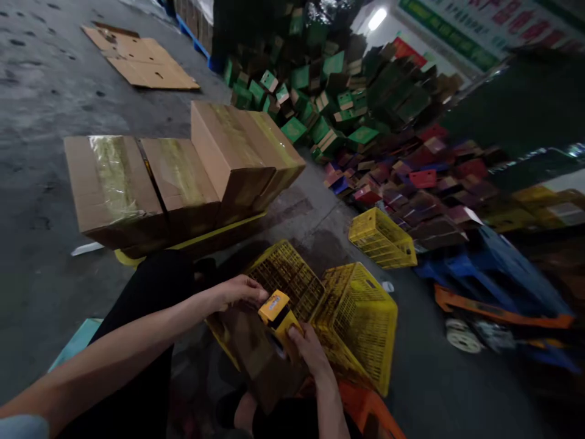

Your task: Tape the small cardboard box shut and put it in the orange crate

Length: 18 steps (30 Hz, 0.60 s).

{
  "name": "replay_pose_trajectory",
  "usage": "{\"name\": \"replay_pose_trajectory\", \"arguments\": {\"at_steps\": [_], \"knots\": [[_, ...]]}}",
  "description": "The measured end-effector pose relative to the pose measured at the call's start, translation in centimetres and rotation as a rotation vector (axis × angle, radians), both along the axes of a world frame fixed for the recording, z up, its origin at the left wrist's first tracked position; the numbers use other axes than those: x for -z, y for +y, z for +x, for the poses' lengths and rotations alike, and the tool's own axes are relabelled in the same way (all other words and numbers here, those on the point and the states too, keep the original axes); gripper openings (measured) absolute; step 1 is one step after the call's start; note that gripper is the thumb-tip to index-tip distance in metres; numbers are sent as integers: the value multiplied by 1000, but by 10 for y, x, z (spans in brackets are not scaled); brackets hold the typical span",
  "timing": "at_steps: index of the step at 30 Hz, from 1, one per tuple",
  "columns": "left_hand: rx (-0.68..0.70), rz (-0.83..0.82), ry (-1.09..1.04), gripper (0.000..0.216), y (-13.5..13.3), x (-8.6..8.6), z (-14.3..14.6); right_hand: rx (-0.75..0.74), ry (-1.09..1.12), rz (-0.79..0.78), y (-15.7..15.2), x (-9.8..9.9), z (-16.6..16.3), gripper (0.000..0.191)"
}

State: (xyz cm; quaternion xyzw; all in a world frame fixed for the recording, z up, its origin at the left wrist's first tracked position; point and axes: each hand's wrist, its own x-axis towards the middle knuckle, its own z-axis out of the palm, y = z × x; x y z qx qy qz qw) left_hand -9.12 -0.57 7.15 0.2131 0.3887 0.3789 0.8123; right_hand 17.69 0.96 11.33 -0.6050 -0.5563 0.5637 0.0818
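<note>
Both bare hands met over a boxy yellow hand-held device with a dark band and a small pale label (276,305), which sat in front of the person, above a brown cardboard surface (249,344) and near a yellow slatted plastic crate (370,317). The right hand (311,347) gripped its lower right side, thumb laid along the casing. The left hand (240,292) had its fingers bent and drawn together at the upper left corner; whether they pinched anything there, or only brushed the edge, could not be told. Judging by its flat faces and crisp edges, the casing was probably hard plastic: stiff, fairly light, and unlikely to yield under a squeeze. Smooth faces like those might have slid in damp fingers, so a hold around the broad sides, with the thumb opposing the fingers, looked surest. A rounded opening seemed to show on the underside, but blur hid its detail; fingertips were best kept clear of it and of the banded end.
</note>
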Motion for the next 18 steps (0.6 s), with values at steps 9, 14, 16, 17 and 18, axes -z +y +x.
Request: {"name": "replay_pose_trajectory", "arguments": {"at_steps": [9, 14, 16, 17, 18], "knots": [[-74, 91, 174, 40, 2, 7, -10, -124, -14, -39, 10, -1, -16, 63], [-126, 111, 257, 30, 4, 11, -10, -206, -11, 12, 16, 0, -21, 57], [-122, 101, 310, 26, 6, 12, -11, -234, 12, 13, 17, 4, -22, 55], [-119, 96, 330, 25, 8, 13, -12, -241, 22, 0, 17, 6, -23, 55], [-116, 89, 343, 24, 9, 14, -14, -241, 30, -18, 17, 8, -24, 55]]}}
